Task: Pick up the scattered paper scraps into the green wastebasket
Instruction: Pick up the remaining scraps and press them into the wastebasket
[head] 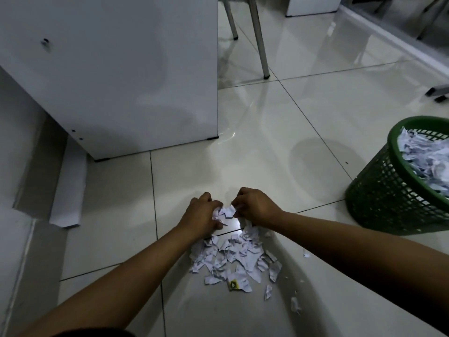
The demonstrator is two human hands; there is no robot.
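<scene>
both hands, left (202, 216) and right (255, 207), clamped on scraps (233, 256) at pile's 12 o'clock; basket (379, 190) at 3 o'clock, part-filled.

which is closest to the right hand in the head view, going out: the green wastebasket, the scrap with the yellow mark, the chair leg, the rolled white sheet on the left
From the right hand:
1. Scrap with the yellow mark, just below it in the floor pile.
2. Green wastebasket, to its right.
3. Rolled white sheet on the left and chair leg above: too close to call.
</scene>
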